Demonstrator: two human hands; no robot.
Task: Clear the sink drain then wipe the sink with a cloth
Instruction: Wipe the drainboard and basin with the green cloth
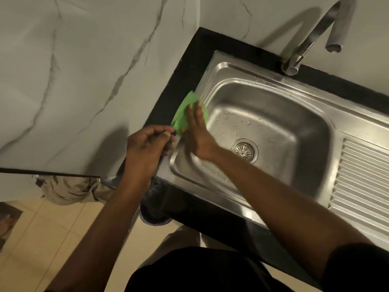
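A green cloth (185,111) lies on the left rim of the stainless steel sink (273,114). My right hand (196,131) presses flat on the cloth, fingers spread toward the wall. My left hand (147,146) pinches the cloth's near corner between thumb and fingers. The round drain strainer (244,150) sits in the basin floor, to the right of my right wrist, with nothing visible on it. Water droplets dot the basin floor.
A chrome tap (311,39) arches over the sink's far edge. A ribbed draining board (362,182) lies at the right. Black countertop (189,66) frames the sink, with a marble wall on the left. A crumpled beige cloth (69,190) and a dark bucket (153,216) sit lower left.
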